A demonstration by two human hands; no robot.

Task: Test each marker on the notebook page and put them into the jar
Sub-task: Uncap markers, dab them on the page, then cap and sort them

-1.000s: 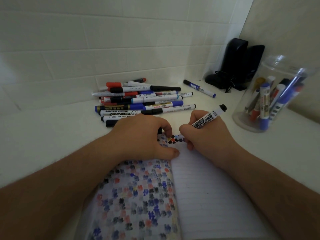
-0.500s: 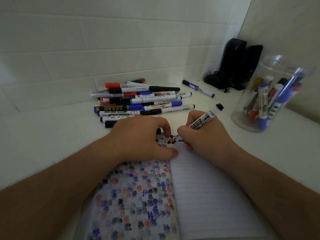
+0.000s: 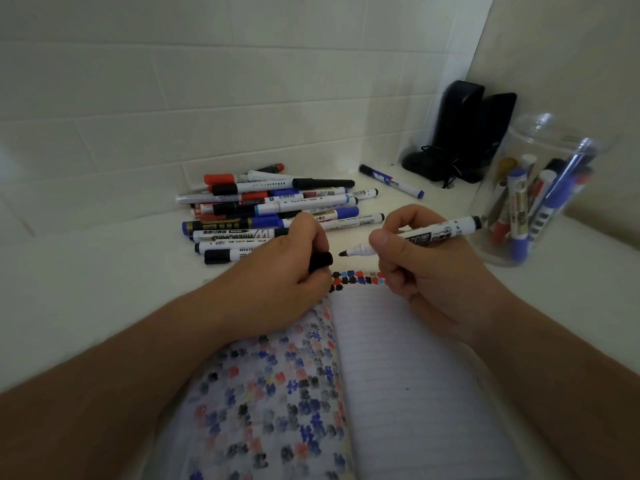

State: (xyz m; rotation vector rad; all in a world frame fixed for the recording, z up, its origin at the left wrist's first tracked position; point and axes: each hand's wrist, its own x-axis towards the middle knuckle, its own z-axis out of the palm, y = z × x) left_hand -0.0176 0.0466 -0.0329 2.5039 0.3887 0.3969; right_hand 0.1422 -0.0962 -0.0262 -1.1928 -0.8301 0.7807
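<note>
Head view: nearest you lies the notebook, its left page stamped with test marks. Above its far edge, your right hand grips the marker, tip bared; your left hand pinches the black cap, likely for recapping. Unsorted pile far left. Jar far right holds upright markers.
</note>
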